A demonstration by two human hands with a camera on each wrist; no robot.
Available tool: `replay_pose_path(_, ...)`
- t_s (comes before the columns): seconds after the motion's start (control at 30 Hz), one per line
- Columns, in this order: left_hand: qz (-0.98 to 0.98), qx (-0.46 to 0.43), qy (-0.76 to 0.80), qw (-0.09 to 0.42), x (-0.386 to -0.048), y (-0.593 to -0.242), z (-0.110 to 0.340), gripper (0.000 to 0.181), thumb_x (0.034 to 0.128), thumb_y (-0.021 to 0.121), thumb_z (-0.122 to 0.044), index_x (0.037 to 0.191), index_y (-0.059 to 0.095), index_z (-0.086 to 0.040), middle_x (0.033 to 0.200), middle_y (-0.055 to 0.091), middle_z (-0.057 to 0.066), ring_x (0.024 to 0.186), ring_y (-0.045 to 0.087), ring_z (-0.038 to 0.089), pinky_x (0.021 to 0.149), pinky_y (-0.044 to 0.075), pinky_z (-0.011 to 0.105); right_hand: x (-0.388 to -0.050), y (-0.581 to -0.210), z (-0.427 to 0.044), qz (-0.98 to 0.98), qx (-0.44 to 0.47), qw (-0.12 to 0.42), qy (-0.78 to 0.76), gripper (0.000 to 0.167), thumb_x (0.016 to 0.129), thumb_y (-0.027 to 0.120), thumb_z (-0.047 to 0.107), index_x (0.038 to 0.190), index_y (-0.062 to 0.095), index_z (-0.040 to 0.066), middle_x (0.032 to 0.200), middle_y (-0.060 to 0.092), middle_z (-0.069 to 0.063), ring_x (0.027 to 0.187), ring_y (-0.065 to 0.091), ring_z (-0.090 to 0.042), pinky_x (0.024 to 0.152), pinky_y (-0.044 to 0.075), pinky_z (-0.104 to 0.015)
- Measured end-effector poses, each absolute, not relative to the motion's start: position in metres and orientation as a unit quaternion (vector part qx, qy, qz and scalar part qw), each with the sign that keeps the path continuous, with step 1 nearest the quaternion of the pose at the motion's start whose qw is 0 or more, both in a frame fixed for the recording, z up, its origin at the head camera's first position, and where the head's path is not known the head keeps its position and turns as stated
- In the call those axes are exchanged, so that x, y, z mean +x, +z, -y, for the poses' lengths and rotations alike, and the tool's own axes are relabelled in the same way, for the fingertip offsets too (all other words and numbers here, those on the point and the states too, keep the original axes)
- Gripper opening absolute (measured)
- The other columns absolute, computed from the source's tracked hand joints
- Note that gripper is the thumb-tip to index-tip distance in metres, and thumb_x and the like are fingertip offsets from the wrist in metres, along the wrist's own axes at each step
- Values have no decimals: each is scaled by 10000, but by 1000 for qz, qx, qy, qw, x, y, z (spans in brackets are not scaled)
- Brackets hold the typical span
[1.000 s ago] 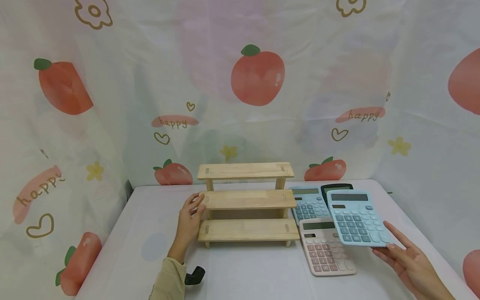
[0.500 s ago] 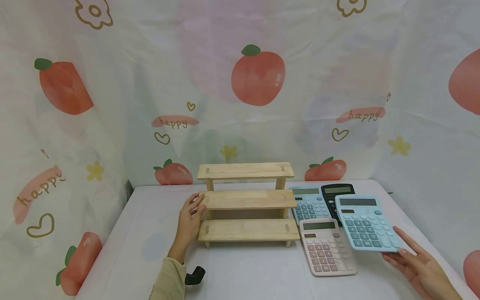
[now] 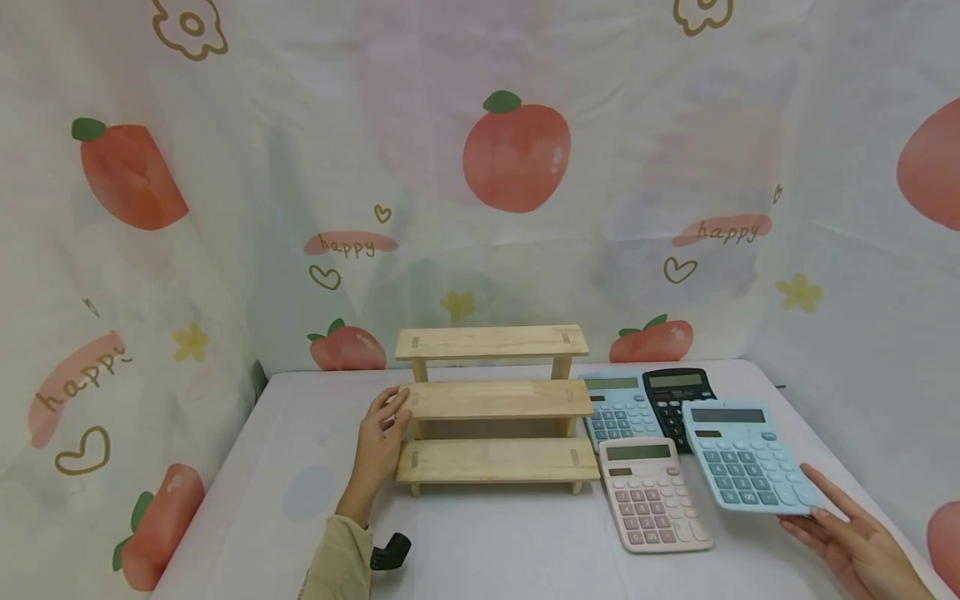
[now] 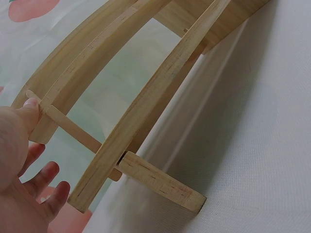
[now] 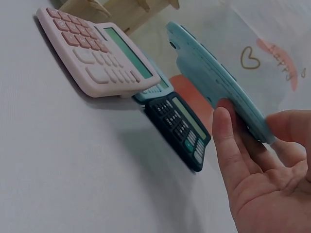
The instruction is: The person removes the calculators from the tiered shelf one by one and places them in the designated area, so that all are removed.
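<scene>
My right hand (image 3: 862,533) pinches a light blue calculator (image 3: 750,458) by its lower right corner, thumb on one face and fingers behind. In the right wrist view this calculator (image 5: 218,77) is seen nearly edge-on, above the table. At the left end of a three-step wooden shelf (image 3: 495,400), my left hand (image 3: 381,442) grips the middle board. The left wrist view has the thumb on that board's end, with the other fingers (image 4: 46,177) loosely bent below. Part of the grip is hidden there.
Right of the shelf lie a pink calculator (image 3: 654,500), another light blue one (image 3: 618,408) and a black one (image 3: 675,400). A black pipe-shaped object (image 3: 392,552) lies beside the left sleeve. Patterned cloth (image 3: 517,275) hangs behind the white table.
My right hand has carried the blue calculator right and slightly toward me, uncovering more of the black and pink calculators. The left hand and shelf have stayed still.
</scene>
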State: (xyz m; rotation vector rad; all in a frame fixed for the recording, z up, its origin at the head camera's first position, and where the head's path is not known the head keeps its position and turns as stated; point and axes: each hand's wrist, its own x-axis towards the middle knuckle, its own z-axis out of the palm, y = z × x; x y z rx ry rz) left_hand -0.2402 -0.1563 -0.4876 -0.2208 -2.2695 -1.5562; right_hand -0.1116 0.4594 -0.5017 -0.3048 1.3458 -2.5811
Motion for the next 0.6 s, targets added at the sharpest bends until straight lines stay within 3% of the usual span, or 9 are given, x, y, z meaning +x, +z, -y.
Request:
replay_pose_path(0.3, 805, -80, -555, 193, -240, -488, 156, 392, 1010, 607, -123, 1384, 605, -8, 1509, 494, 201, 1388, 476, 414, 996, 497, 589, -111, -506, -463, -474, -63, 98, -873, 590, 1104, 225, 13, 1286, 678, 344, 1191, 719, 146, 1053, 733, -151, 879, 606, -329)
replay_pose_path(0.6, 805, -72, -557, 191, -239, -485, 153, 401, 1001, 603, -82, 1388, 588, 25, 1518, 472, 231, 1391, 459, 444, 1013, 475, 624, -118, -531, -486, -476, -48, 127, -869, 372, 1041, 545, 102, 1276, 681, 358, 1197, 709, 175, 1083, 718, -115, 907, 597, -345)
